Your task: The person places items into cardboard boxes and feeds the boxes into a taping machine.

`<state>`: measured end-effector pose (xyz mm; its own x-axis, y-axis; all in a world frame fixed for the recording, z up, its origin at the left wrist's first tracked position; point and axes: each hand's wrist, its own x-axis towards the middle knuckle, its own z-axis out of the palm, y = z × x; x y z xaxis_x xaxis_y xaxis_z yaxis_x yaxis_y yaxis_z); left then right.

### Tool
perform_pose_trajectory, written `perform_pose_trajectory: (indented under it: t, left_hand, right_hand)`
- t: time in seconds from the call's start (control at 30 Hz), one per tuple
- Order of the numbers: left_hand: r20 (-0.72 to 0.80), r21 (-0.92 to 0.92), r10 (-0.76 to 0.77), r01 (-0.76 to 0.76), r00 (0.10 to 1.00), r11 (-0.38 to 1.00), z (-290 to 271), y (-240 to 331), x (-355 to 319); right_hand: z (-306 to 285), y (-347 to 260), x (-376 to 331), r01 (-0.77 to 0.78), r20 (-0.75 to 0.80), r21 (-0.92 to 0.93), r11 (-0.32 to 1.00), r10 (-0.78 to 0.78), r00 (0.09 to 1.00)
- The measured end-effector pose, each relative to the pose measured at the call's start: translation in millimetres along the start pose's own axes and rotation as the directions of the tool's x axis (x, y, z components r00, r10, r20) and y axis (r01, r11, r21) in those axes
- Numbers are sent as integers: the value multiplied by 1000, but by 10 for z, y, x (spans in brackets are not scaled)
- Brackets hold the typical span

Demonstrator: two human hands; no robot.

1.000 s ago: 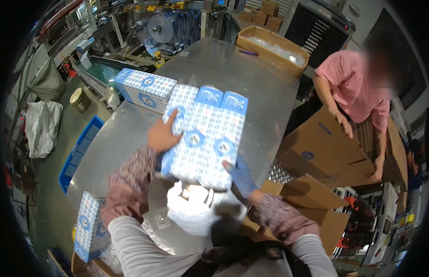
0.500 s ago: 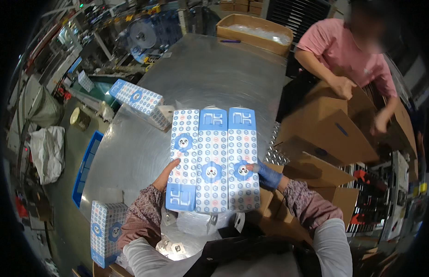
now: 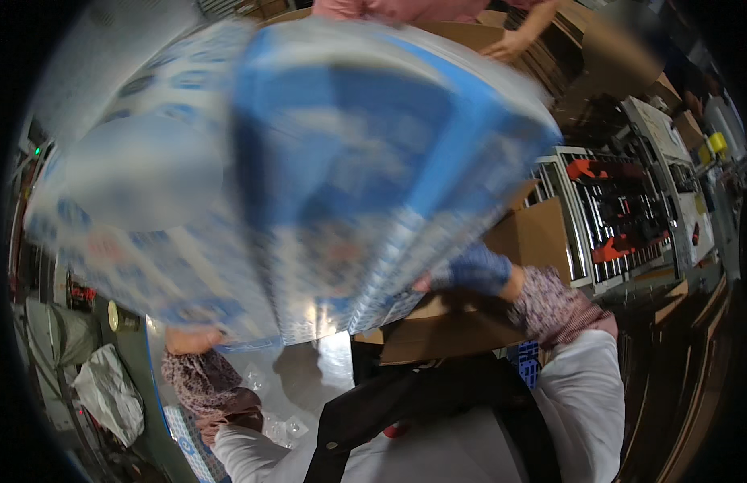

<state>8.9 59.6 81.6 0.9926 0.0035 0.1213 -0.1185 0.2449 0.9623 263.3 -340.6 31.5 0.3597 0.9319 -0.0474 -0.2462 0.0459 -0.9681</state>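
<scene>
Holding a bundle of blue-and-white printed rectangular cartons (image 3: 333,185) raised over the near edge of the grey metal worktop (image 3: 305,372).
It looks light and stiff, perhaps slick and easily dented, best held by its lower outer sides; the bare left hand (image 3: 195,340) and blue-covered right hand (image 3: 472,270) grip there, fingertips mostly hidden.

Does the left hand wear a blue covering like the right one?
No, the left hand shows bare skin, while much of the right hand is covered in blue.
</scene>
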Motion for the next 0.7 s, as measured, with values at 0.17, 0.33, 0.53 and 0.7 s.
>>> perform_pose_trajectory:
  t: [0.17,0.33,0.53,0.7]
  left_hand:
    - [708,608,-130,-505,694,613,1939,-23,1862]
    - [534,845,-813,-186,232,502,2925,-2161,2858]
    - [335,919,-687,-62,644,390,2493,-3725,3023]
    - [101,946,-238,-19,966,324,2427,-3591,2609]
  right_hand:
    - [-364,932,-1461,-382,-6,464,799,435,901]
    - [-515,1159,-2001,-469,86,717,516,602,794]
    - [-1229,1098,-1863,-55,-94,-929,367,-88,992]
    - [-1650,1580,-1389,13,11,-997,-82,24,1000]
